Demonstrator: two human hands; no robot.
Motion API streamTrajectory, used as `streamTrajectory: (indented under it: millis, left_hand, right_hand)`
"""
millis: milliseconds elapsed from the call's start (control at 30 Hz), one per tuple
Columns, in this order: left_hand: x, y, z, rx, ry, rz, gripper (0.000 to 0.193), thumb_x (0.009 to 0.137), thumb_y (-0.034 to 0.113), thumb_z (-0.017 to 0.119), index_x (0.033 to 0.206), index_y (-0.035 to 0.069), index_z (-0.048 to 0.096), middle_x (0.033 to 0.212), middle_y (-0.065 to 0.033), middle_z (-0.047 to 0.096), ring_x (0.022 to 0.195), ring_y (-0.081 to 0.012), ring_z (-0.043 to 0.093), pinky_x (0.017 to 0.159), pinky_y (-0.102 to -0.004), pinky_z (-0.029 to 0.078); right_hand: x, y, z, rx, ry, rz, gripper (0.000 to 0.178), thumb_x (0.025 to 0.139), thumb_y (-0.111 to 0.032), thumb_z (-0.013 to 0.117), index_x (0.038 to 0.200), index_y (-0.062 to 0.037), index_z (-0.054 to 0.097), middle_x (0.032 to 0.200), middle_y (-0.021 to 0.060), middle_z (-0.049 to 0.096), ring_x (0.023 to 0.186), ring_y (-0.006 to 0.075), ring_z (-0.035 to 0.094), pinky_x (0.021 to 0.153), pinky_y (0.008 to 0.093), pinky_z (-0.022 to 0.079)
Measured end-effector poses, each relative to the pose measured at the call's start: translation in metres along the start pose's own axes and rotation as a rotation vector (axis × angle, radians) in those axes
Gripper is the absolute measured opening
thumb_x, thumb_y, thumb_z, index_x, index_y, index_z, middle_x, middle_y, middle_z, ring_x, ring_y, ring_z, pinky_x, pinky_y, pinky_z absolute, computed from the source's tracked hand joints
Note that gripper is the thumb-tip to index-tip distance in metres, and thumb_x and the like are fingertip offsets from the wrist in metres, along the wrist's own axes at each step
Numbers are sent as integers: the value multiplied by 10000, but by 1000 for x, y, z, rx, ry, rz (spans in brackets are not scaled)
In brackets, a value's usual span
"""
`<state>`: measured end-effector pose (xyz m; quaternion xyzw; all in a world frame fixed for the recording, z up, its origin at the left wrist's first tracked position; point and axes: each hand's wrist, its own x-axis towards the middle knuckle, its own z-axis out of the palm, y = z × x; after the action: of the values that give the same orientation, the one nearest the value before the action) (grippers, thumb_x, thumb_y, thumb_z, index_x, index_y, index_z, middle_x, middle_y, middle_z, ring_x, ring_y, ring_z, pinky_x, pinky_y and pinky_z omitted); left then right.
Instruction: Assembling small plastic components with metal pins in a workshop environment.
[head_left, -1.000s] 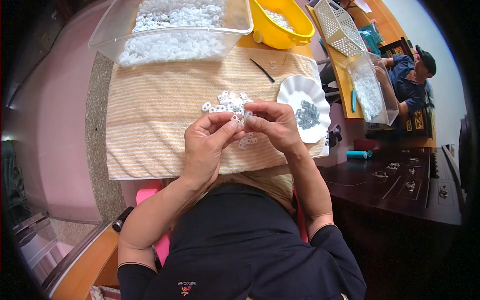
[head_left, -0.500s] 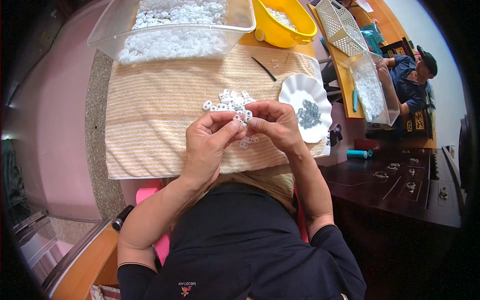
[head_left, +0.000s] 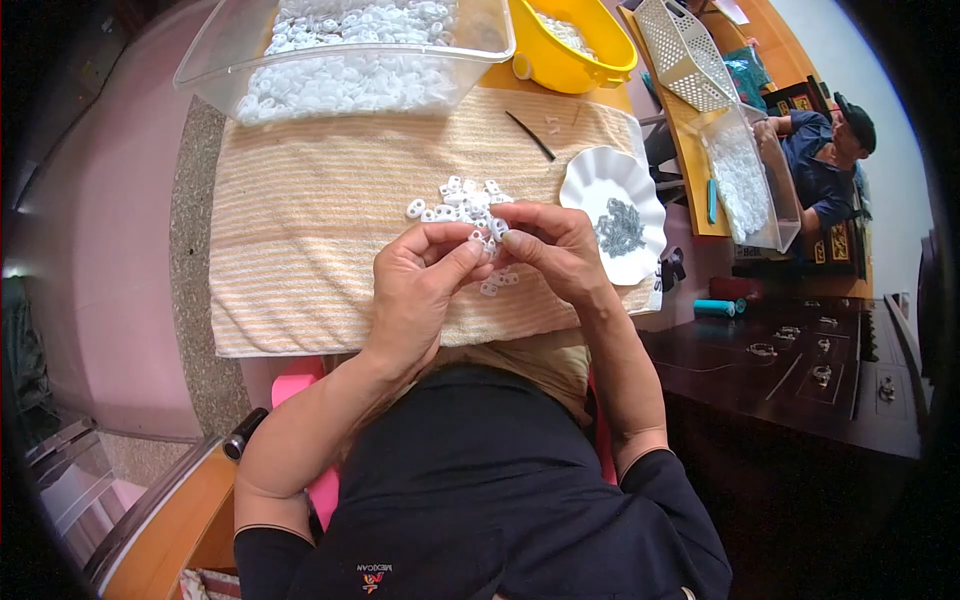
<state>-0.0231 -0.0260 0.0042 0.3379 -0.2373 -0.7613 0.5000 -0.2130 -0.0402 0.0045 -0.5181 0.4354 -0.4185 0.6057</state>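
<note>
1. Materials first: there's a nubby striped towel, cream and peachy orange, spread over a wooden counter.
2. Far side has a clear plastic bin heaped with white bits, and next to it a glossy yellow tub with rounded corners.
3. Off to the right is a white plate with a wavy rim, holding a clump of thin grey slivers. A skinny black stick lies just beyond it.
4. The white pieces sit in a loose pile mid-towel, right behind the fingertips: smooth, rounded, mostly with two holes (like tiny button blanks, honestly).
5. Both hands are nearly closed in a thumb-and-forefinger pinch. The left hand has a small holed piece; the right hand grips an oval piece just beside it. Can't tell whether those two touch.
</note>
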Motion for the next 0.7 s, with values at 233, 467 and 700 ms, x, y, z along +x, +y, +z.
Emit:
streamTrajectory:
  millis: [233,467,700]
  left_hand:
    - [0,1,1,-7,4,-8,162,875,2,617,1030,-37,591,960,-117,661,786,-142,650,735,-257,570]
    - [-1,1,1,-6,2,-10,155,874,-1,618,1022,-37,590,948,-112,659,791,-143,649,737,-259,571]
    - [0,1,1,6,3,-13,153,873,0,620,1018,-37,590,948,-113,661,781,-140,645,722,-255,565]
  right_hand:
    - [1,1,-1,-11,-7,-21,299,895,-83,636,1167,38,605,960,88,666,784,133,647,713,248,540]
    - [1,2,-4,-22,-34,-15,299,896,-83,634,1168,36,606,1002,89,656,799,134,646,723,249,535]
    - [0,1,-3,-60,-21,-27,300,895,-83,634,1167,39,605,1005,86,654,807,134,645,727,248,534]
